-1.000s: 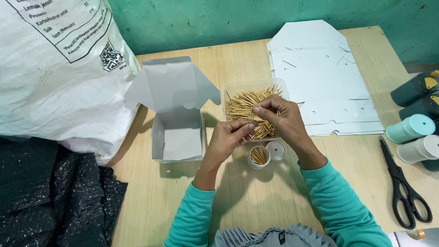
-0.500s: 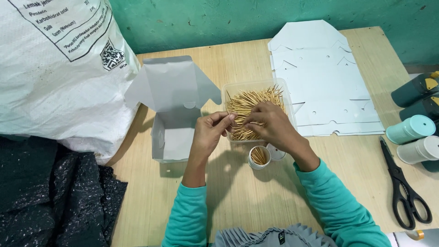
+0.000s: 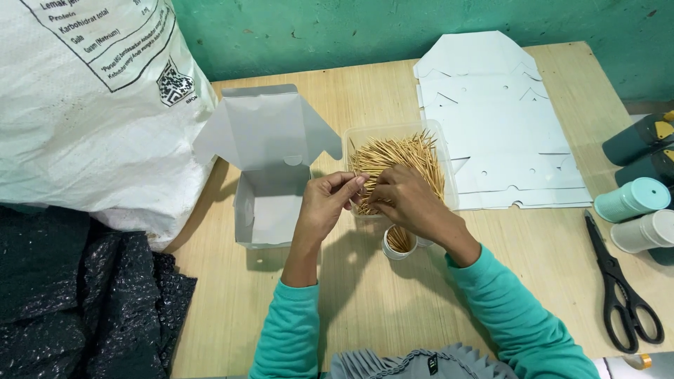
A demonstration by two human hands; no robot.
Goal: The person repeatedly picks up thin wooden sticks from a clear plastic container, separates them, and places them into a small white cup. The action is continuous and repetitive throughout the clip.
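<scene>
Green painted wall (image 3: 393, 28) along the far side, surface scuffed and patchy. Light wooden desk (image 3: 365, 302) butts against it, grain running lengthwise. Even, soft light; faint shadows on the wood. Black bubbled plastic sheeting (image 3: 77, 295) covers the left side beyond the desk edge.

On the worktop (image 3: 365, 302) the tray of toothpicks (image 3: 400, 158) sits at centre — the open box (image 3: 270, 175) at its 9 o'clock, flat cartons (image 3: 498, 119) at 3, a small cup (image 3: 398, 242) at 6. Scissors (image 3: 621, 291) lie at 4 o'clock — rolls (image 3: 635, 200) behind them, the sack (image 3: 91, 98) at 10.
</scene>
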